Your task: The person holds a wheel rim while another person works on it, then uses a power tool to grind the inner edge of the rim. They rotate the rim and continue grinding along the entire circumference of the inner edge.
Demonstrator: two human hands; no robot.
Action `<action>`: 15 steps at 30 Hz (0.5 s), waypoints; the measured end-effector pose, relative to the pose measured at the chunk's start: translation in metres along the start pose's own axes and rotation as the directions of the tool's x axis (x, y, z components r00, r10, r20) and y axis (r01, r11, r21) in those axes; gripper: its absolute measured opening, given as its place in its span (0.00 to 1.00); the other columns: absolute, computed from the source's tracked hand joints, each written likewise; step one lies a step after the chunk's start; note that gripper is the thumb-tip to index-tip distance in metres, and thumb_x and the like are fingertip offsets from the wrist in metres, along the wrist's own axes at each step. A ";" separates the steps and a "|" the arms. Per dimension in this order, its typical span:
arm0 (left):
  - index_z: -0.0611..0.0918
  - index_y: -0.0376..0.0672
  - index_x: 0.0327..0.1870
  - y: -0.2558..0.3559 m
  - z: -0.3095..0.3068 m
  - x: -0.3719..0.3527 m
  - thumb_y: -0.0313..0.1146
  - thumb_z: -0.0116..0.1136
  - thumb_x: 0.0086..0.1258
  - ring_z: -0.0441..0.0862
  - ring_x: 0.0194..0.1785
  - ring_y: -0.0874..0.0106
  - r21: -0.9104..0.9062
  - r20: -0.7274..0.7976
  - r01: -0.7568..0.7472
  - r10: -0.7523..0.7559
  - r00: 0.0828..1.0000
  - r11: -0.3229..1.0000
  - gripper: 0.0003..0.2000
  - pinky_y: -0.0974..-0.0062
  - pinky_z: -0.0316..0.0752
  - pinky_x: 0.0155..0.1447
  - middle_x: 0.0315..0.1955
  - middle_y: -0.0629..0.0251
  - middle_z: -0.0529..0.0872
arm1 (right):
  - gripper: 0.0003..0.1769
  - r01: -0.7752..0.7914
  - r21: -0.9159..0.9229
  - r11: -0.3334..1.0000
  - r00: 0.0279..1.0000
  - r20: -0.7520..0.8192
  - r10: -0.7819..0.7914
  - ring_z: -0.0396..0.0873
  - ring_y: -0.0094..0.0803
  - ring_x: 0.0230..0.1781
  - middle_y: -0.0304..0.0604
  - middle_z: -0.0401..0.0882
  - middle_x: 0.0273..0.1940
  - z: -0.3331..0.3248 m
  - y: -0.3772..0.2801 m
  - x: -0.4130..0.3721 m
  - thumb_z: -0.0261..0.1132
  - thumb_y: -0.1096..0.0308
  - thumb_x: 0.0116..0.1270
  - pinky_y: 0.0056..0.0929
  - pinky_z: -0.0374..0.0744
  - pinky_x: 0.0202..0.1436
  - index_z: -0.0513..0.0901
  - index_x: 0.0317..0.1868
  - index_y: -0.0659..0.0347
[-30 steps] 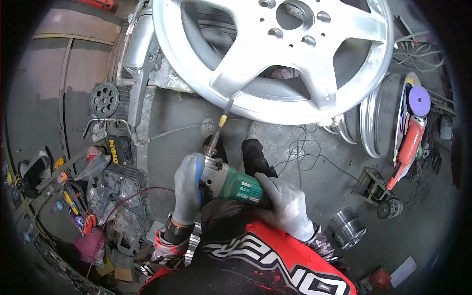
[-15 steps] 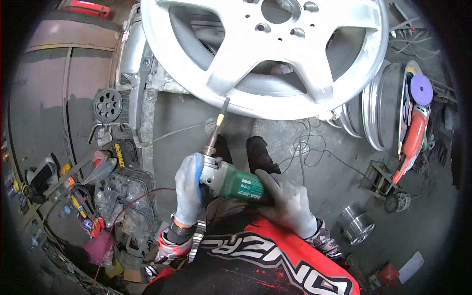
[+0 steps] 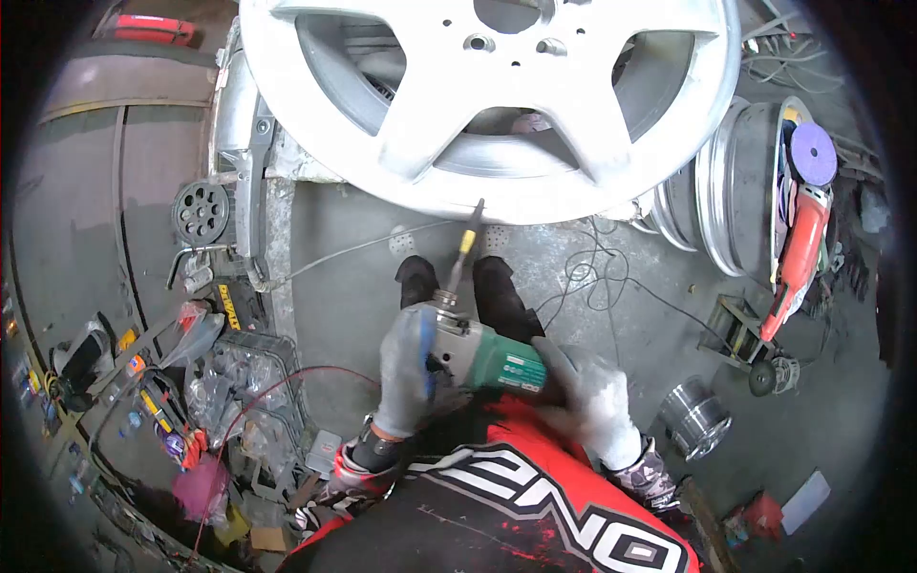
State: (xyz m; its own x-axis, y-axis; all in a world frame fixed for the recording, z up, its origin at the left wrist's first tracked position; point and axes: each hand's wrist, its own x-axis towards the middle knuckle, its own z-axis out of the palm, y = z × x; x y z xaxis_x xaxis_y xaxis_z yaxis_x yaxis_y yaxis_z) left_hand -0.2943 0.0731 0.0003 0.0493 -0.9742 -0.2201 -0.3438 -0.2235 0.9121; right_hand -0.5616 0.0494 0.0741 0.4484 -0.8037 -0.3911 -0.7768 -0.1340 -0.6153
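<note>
My left hand [image 3: 405,371], in a grey-white glove, is closed around the metal head of a green power grinder [image 3: 508,363]. At the back end of its body, my gloved right hand [image 3: 598,393] is wrapped round the housing, somewhat blurred. From the grinder's head a long thin shaft [image 3: 467,241] with a yellow band points up and away from me. Its dark tip overlaps the lower rim of a large silver alloy wheel [image 3: 506,105] in this view. The wheel has broad spokes and bolt holes round its centre opening.
At right, a red polisher [image 3: 802,248] with a purple pad rests by more wheel rims [image 3: 721,186]. A shiny metal cylinder [image 3: 694,420] and black cables [image 3: 597,267] lie on the floor. Tools and plastic bags [image 3: 215,387] crowd the left, with a red hose [image 3: 287,377].
The grinder and both hands have shifted right in the view, and the shaft's tip has moved right along the rim. The wheel appears slightly further left and up.
</note>
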 end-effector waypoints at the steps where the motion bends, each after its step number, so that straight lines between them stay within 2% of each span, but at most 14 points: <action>1: 0.83 0.31 0.58 -0.013 -0.009 -0.001 0.27 0.53 0.87 0.87 0.44 0.53 -0.057 0.024 0.106 -0.105 0.994 0.993 0.11 0.62 0.81 0.50 0.46 0.48 0.86 | 0.50 0.005 0.003 1.000 1.000 0.003 -0.005 0.87 0.50 0.45 0.47 0.85 0.47 0.004 -0.002 0.006 0.83 0.63 0.47 0.49 0.84 0.48 0.78 0.74 0.56; 2: 0.83 0.31 0.58 -0.023 -0.015 -0.003 0.27 0.52 0.87 0.87 0.43 0.54 -0.111 0.052 0.210 -0.205 0.977 0.971 0.11 0.62 0.81 0.49 0.45 0.49 0.86 | 0.49 0.028 0.041 0.999 1.000 -0.014 -0.027 0.87 0.50 0.45 0.47 0.85 0.47 0.009 -0.004 0.013 0.83 0.62 0.47 0.48 0.84 0.47 0.78 0.74 0.55; 3: 0.83 0.31 0.58 -0.014 -0.022 0.002 0.27 0.52 0.87 0.87 0.43 0.54 -0.107 0.047 0.212 -0.208 0.977 0.971 0.11 0.62 0.81 0.49 0.45 0.49 0.86 | 0.49 0.052 0.079 0.996 0.998 -0.032 -0.049 0.87 0.49 0.44 0.47 0.85 0.47 0.012 -0.007 0.019 0.83 0.62 0.48 0.48 0.85 0.47 0.78 0.74 0.54; 5: 0.87 0.32 0.49 0.013 -0.036 0.016 0.27 0.45 0.88 0.92 0.39 0.61 -0.023 -0.035 0.184 -0.185 0.982 0.983 0.15 0.65 0.84 0.49 0.40 0.53 0.92 | 0.48 0.076 0.074 0.994 0.997 -0.039 -0.073 0.87 0.48 0.44 0.46 0.85 0.48 0.015 -0.010 0.030 0.83 0.62 0.48 0.47 0.85 0.47 0.78 0.74 0.53; 6: 0.86 0.32 0.48 0.010 -0.039 0.017 0.31 0.43 0.91 0.93 0.42 0.62 0.277 -0.026 0.007 0.000 1.000 0.961 0.17 0.65 0.85 0.49 0.41 0.52 0.93 | 0.48 0.091 0.071 0.993 0.995 -0.038 -0.088 0.87 0.48 0.44 0.46 0.85 0.48 0.015 -0.011 0.034 0.83 0.62 0.48 0.47 0.85 0.47 0.78 0.74 0.53; 7: 0.86 0.32 0.48 0.010 -0.038 0.016 0.31 0.43 0.91 0.93 0.42 0.62 0.278 -0.029 0.009 -0.001 1.000 0.960 0.17 0.65 0.85 0.49 0.41 0.52 0.93 | 0.48 0.104 0.066 0.992 0.994 -0.038 -0.102 0.88 0.48 0.44 0.46 0.85 0.48 0.015 -0.010 0.035 0.83 0.61 0.48 0.47 0.86 0.47 0.78 0.74 0.52; 9: 0.87 0.32 0.50 0.014 -0.034 0.017 0.38 0.40 0.93 0.92 0.42 0.65 0.086 -0.048 0.124 -0.121 0.992 0.989 0.22 0.65 0.85 0.50 0.43 0.53 0.93 | 0.48 0.086 0.071 0.994 0.996 -0.037 -0.083 0.88 0.48 0.45 0.46 0.85 0.48 0.012 -0.008 0.031 0.83 0.61 0.49 0.48 0.86 0.47 0.78 0.74 0.52; 10: 0.87 0.32 0.52 0.013 -0.026 0.015 0.39 0.40 0.93 0.92 0.43 0.67 -0.017 -0.024 0.251 -0.251 0.968 0.968 0.22 0.65 0.84 0.52 0.45 0.54 0.94 | 0.48 0.064 0.074 0.995 0.997 -0.037 -0.061 0.88 0.48 0.45 0.47 0.86 0.49 0.010 -0.006 0.028 0.84 0.60 0.49 0.48 0.86 0.48 0.78 0.74 0.52; 11: 0.87 0.32 0.53 0.018 -0.016 0.011 0.47 0.39 0.93 0.91 0.46 0.69 -0.336 0.004 0.437 -0.462 0.887 0.834 0.27 0.65 0.83 0.56 0.45 0.55 0.94 | 0.48 0.064 0.069 0.996 0.997 -0.035 -0.061 0.88 0.48 0.45 0.47 0.86 0.49 0.009 -0.001 0.022 0.84 0.60 0.49 0.48 0.86 0.48 0.78 0.74 0.52; 13: 0.86 0.31 0.57 0.008 0.000 0.004 0.44 0.53 0.88 0.92 0.48 0.61 -0.413 0.056 0.477 -0.501 0.864 0.776 0.21 0.65 0.82 0.59 0.48 0.51 0.93 | 0.49 0.038 0.067 0.997 0.998 -0.043 -0.035 0.88 0.50 0.47 0.47 0.86 0.49 0.006 0.011 0.007 0.85 0.60 0.49 0.48 0.86 0.48 0.78 0.74 0.52; 14: 0.86 0.31 0.57 0.004 0.007 0.000 0.44 0.53 0.88 0.92 0.48 0.61 -0.421 0.056 0.476 -0.501 0.863 0.772 0.21 0.65 0.82 0.59 0.48 0.51 0.93 | 0.49 -0.014 0.080 0.997 1.000 -0.003 0.015 0.88 0.51 0.47 0.48 0.87 0.49 0.000 0.014 0.000 0.85 0.61 0.48 0.48 0.86 0.49 0.79 0.74 0.52; 15: 0.85 0.32 0.57 0.009 0.013 0.003 0.40 0.53 0.88 0.88 0.46 0.65 -0.079 -0.073 0.145 -0.150 0.986 0.986 0.18 0.66 0.81 0.55 0.45 0.55 0.90 | 0.49 -0.011 0.073 0.997 1.000 0.000 0.011 0.88 0.51 0.47 0.48 0.87 0.49 -0.002 0.016 -0.005 0.85 0.61 0.48 0.48 0.86 0.49 0.79 0.74 0.52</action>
State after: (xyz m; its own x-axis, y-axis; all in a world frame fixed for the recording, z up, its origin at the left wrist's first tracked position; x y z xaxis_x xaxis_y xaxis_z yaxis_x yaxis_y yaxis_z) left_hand -0.3092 0.0684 0.0039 0.1683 -0.9292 -0.3291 -0.2583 -0.3638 0.8950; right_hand -0.5764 0.0501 0.0673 0.4399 -0.8049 -0.3982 -0.7475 -0.0824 -0.6592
